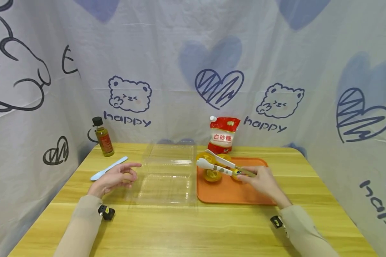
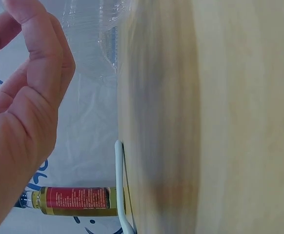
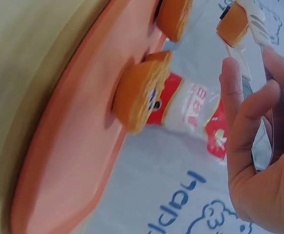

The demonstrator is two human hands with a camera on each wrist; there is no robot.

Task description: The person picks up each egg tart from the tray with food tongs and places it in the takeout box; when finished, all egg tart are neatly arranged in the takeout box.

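My right hand (image 1: 260,180) grips a pair of tongs (image 1: 224,170) with white tips, above an orange tray (image 1: 238,195). Between those tips, in the right wrist view, is a yellow-orange tart (image 3: 233,25), held up off the tray. Several similar tarts, one of them a tart (image 1: 212,175) at the tray's left side, sit on it. My left hand (image 1: 117,176) hovers with nothing in it, fingers loosely bent and the index finger extended. It is beside a clear plastic box (image 1: 168,174) that lies opened out, left of the tray.
A red and white bag of sugar (image 1: 222,137) stands behind the tray. At the back left is an oil bottle (image 1: 104,141) with a black cap. A pale blue spatula-like utensil (image 1: 110,167) lies by my left hand. Printed cloth (image 1: 167,71) hangs around the wooden table (image 1: 180,232).
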